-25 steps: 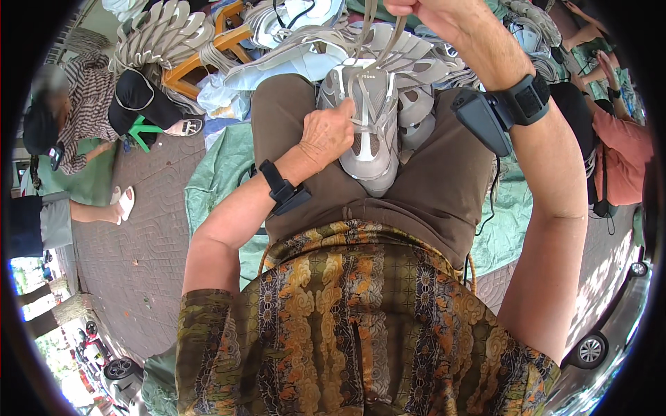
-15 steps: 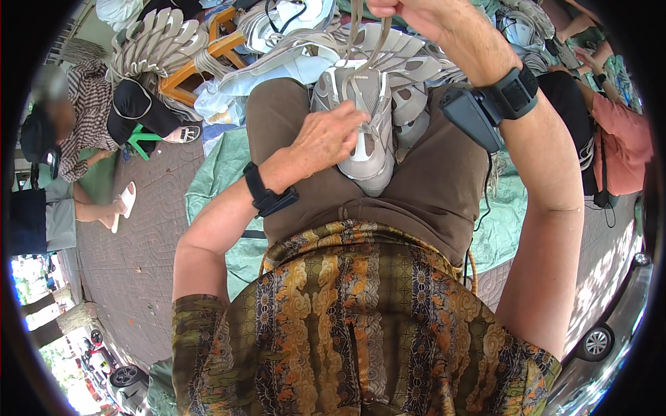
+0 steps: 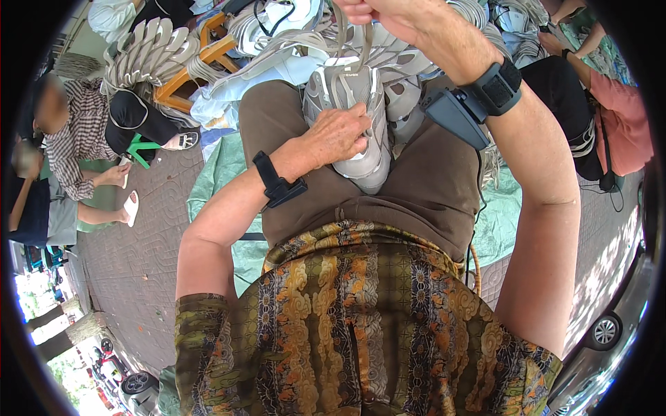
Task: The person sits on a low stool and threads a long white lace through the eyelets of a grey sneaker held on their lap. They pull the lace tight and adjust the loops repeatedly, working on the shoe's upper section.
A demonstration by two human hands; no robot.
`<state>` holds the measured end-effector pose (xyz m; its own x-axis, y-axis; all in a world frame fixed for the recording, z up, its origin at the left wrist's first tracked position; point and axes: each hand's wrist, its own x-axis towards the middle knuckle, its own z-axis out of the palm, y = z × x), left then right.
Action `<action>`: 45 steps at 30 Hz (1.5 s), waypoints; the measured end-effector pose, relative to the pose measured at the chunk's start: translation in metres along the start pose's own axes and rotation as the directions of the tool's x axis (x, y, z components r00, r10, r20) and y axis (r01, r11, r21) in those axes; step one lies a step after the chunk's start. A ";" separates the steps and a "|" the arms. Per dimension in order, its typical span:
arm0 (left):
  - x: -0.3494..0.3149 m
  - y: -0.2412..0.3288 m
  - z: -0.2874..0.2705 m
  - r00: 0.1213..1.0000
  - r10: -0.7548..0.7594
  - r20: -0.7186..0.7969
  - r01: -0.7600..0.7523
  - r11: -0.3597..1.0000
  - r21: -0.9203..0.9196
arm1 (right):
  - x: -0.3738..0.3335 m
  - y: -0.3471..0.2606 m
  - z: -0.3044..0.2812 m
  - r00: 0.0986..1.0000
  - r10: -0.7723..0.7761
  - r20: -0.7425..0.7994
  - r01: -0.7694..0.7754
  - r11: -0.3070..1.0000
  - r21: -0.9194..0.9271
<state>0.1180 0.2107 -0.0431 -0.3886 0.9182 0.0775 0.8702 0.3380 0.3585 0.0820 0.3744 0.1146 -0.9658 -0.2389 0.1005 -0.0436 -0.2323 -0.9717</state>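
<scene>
A grey-beige sneaker (image 3: pixel 368 166) rests between my thighs, toe pointing toward me. Its shoelaces (image 3: pixel 365 45) run up from the top in two taut strands. My right hand (image 3: pixel 388 15), partly cut off by the upper edge of the view, is closed on them above the shoe. Across the lacing lies my left hand (image 3: pixel 340 135), fingers curled and closed against the sneaker; its fingertips are partly hidden, so any lace in them cannot be made out. Another similar shoe (image 3: pixel 404 104) sits just right of it, partly covered.
Bundled grey shoe parts (image 3: pixel 156 52) and a wooden stool frame (image 3: pixel 198 73) lie beyond my knees on the left. Green sheeting (image 3: pixel 222 201) spreads under me. People sit on both sides; a green plastic stool (image 3: pixel 142 149) is at left. A car (image 3: pixel 603 340) stands at lower right.
My left hand stays on the lacing, its fingers now curled further over it. My right hand still holds the laces up, a little farther toward the upper edge. The whole view has shifted slightly.
</scene>
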 end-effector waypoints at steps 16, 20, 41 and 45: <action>0.001 -0.012 -0.003 0.996 -0.071 -0.059 0.055 0.971 -0.232 | -0.009 0.001 -0.003 0.998 -0.005 -0.057 0.006 1.000 0.020; -0.004 -0.017 -0.004 0.998 -0.041 -0.047 0.027 0.962 -0.271 | -0.005 0.007 -0.003 0.999 0.001 -0.038 0.001 0.999 0.055; -0.018 0.005 -0.005 0.949 -0.035 -0.314 0.021 0.999 -0.049 | -0.014 0.009 -0.010 0.999 -0.017 -0.048 0.022 0.995 0.101; -0.040 0.025 -0.008 0.974 0.133 -0.184 -0.125 0.991 0.056 | -0.022 -0.002 -0.002 0.998 -0.029 -0.047 0.030 0.999 0.014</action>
<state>0.1531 0.1812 -0.0301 -0.3184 0.9011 0.2944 0.9274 0.2318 0.2934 0.1028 0.3821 0.1140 -0.9751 -0.1875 0.1187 -0.0690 -0.2524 -0.9652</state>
